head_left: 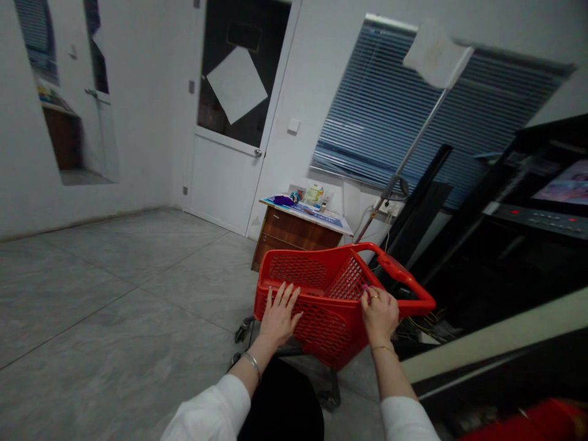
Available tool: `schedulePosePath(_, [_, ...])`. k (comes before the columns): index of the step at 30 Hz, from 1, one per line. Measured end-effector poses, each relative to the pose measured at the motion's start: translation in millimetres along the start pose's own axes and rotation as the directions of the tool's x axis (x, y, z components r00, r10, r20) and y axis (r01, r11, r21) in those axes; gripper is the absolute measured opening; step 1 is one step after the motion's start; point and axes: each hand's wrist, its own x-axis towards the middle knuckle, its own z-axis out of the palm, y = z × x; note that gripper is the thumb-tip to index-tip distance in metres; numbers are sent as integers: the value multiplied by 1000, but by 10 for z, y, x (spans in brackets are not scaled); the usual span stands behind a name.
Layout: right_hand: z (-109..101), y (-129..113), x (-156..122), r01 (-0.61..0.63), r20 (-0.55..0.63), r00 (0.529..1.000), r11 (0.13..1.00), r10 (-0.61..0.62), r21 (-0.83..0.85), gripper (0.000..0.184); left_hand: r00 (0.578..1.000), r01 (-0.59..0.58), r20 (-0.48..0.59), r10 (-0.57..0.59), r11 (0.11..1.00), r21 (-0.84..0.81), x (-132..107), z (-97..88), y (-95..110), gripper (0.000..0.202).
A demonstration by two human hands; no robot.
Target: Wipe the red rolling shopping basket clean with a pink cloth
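Note:
A red plastic shopping cart (321,318) with latticed sides stands just in front of me, with several dark wheels beneath it. My left hand (278,318) lies on the near side of its basket, fingers stretched out and apart over the rim. My right hand (380,312) is closed at the rim near the handle end. Between its fingers shows a bit of something bright pink (365,288), mostly hidden and too small to identify. The red push handle (404,275) rises just beyond this hand.
Behind the cart is a wooden cabinet (298,228) with small items and a purple cloth (283,200) on top. A pole with a white flag-like sheet (434,55) leans by the blinds. Dark equipment (542,226) fills the right. Grey floor (114,306) extends left toward a white door (220,177).

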Motion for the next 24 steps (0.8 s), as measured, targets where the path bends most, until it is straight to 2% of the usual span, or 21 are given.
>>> schedulePosePath(2, [68,-389,-85,-5,4,1000,1000,5,30,22,1000,8,-3,-8,1000,3,0,15,18,63])
schedulePosePath(6, [195,-1344,-238,47,108,992,976,-71,215,22,1000,-10,4,10,1000,21,-5,12,-19,64])
schedulePosePath(8, [209,-1595,-249,69,152,981,957,-116,283,22,1000,-22,7,22,999,31,-10,-5,-64,65])
schedulePosePath(9, [204,-1618,-236,92,171,974,948,-149,305,22,1000,-27,6,27,999,36,-12,-15,-88,65])
schedulePosePath(11, [176,-1451,-180,142,199,957,936,-213,322,22,999,-37,0,37,999,40,-15,-36,-130,65])
schedulePosePath(13, [127,-1052,-103,169,208,950,943,-234,287,22,999,-42,-7,43,998,38,-16,-53,-154,64])
schedulePosePath(17, [1,-95,28,99,144,982,985,-119,139,27,999,-41,-18,42,999,25,-12,-57,-133,62])
schedulePosePath(19, [-34,152,44,14,64,998,995,-20,95,28,999,-34,-18,35,999,19,-10,-44,-99,62])
schedulePosePath(21, [-22,111,9,-52,-15,998,996,53,72,28,1000,-21,-19,21,1000,16,-9,-24,-67,62])
schedulePosePath(22, [3,-15,-26,-59,-34,998,996,61,70,27,1000,-15,-24,15,1000,16,-8,-13,-55,62])
schedulePosePath(24, [76,-428,-119,-22,-23,999,995,25,93,24,999,-13,-32,13,1000,17,-9,8,-46,62])
